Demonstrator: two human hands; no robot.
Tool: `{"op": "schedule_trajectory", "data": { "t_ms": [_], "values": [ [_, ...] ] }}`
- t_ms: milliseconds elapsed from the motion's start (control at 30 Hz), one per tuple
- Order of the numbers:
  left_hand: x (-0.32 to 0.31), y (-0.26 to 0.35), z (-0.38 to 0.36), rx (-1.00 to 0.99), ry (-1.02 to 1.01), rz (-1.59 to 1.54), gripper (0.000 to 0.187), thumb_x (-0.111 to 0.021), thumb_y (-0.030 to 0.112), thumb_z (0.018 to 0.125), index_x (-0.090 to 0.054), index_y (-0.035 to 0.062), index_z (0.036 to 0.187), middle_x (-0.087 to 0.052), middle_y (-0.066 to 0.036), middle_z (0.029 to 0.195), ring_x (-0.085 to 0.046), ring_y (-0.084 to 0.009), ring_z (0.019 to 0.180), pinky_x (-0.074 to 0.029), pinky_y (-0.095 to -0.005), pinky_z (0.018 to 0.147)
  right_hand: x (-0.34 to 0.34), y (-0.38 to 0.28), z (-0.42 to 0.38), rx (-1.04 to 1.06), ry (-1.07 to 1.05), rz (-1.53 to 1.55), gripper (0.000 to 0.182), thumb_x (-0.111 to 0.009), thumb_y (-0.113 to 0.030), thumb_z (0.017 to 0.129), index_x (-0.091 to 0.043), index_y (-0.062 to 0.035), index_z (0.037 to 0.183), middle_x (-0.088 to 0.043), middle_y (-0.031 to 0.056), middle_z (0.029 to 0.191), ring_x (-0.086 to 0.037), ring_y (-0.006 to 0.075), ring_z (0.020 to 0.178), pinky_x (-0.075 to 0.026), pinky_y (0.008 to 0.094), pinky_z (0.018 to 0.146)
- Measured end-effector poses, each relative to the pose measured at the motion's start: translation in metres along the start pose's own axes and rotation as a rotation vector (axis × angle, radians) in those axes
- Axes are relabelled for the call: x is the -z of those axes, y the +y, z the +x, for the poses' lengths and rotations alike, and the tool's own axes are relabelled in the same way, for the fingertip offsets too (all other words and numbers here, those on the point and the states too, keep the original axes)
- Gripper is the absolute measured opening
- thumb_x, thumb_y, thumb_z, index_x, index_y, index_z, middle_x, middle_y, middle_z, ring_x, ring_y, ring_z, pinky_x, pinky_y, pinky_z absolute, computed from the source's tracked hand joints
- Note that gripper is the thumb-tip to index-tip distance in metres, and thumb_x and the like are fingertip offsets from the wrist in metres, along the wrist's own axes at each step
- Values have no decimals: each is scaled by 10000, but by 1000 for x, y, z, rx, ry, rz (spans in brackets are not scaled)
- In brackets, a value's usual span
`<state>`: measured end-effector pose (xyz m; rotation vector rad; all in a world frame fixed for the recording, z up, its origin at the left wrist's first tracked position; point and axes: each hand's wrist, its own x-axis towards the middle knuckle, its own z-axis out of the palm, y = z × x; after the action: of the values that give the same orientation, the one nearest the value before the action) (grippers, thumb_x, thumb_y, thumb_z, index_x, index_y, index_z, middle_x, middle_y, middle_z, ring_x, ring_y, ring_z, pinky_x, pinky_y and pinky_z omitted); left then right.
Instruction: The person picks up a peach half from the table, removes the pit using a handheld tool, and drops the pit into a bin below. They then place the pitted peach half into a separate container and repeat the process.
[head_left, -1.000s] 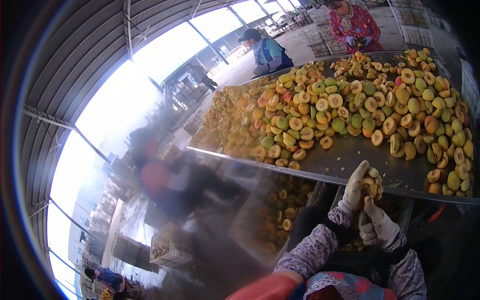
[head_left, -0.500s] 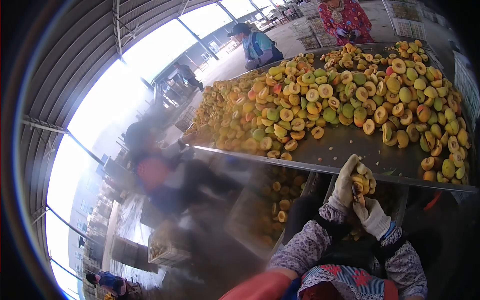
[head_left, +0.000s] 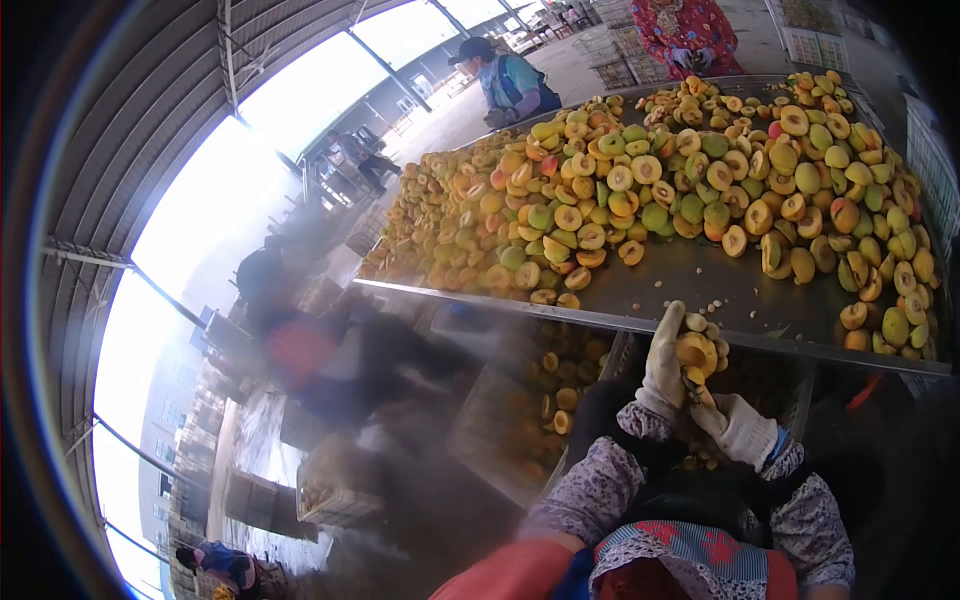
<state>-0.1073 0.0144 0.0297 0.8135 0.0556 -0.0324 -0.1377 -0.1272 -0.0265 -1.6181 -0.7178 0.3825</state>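
Observation:
In a cream work glove, my left hand [head_left: 668, 365] is closed around a halved yellow fruit [head_left: 697, 353], its hollow cut face showing. My right hand [head_left: 738, 426], gloved too, is closed just below, its fingertips gripping a small tool [head_left: 703, 394] that touches the lower edge of the fruit; the tool's shape is partly hidden. Both hands are beside the near edge of a metal table [head_left: 640, 321]. On that table lies a large heap of halved and whole fruit [head_left: 655, 190], yellow, green and reddish.
Below the table stand crates, one holding fruit halves [head_left: 565, 398]. A blurred co-worker [head_left: 310, 345] sits at the left. Across the table are a person in a cap [head_left: 515, 85] and a person in red [head_left: 690, 35]. A white crate [head_left: 340, 488] stands on the floor.
My left hand has turned and moved slightly left, so the fruit's hollow now faces up. My right hand has shifted slightly down and left, with its fingertips apart from my left palm.

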Motion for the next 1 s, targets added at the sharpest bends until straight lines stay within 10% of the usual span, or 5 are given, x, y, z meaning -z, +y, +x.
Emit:
{"op": "schedule_trajectory", "data": {
  "t_ms": [200, 333, 500, 833, 1000],
  "values": [
    [111, 82, 4, -53, 244, -83, 293, -529, 416, 990, -590, 145, 896, -649, -18, 834, -650, -216, 722, -572, -370, 616, 18, 12, -5, -781, -189, -685, 427, -549, -444, 945, -707, -77, 1094, -727, 144, 963, -684, 343, 968, -528, 435, 870],
    [169, 147, 3, -347, 551, 1969, 423, -618, 356, 959, -693, -38, 1094, -710, -104, 912, -654, -169, 832, -521, -289, 709, 33, 18, -13, -613, 132, -644, 440, -544, -459, 942, -706, -66, 1053, -720, 176, 922, -685, 341, 967, -530, 451, 870],
    [36, 77, 96, -251, 74, 1285, 438, -644, 319, 949, -628, 6, 1255, -698, -90, 1078, -634, -148, 938, -505, -305, 836, 45, -5, -11, -519, 396, -481, 408, -603, -448, 928, -637, -42, 934, -683, 219, 813, -662, 417, 832, -520, 501, 745],
    [-20, -60, 246, -106, -365, 2254, 740, -641, 295, 861, -319, 157, 1513, -561, -212, 1355, -553, -395, 1232, -443, -425, 1055, 57, -5, -11, -403, 487, -598, 383, -628, -435, 907, -639, -52, 907, -671, 211, 752, -664, 411, 735, -525, 503, 672],
    [-13, -26, 227, 179, -366, 1696, 411, -711, 346, 862, -619, 57, 1140, -681, -118, 1029, -682, -297, 955, -563, -364, 753, 58, -5, -7, -425, 528, -565, 374, -634, -411, 917, -637, -39, 956, -676, 222, 777, -664, 412, 757, -521, 500, 678]
  ]
}}
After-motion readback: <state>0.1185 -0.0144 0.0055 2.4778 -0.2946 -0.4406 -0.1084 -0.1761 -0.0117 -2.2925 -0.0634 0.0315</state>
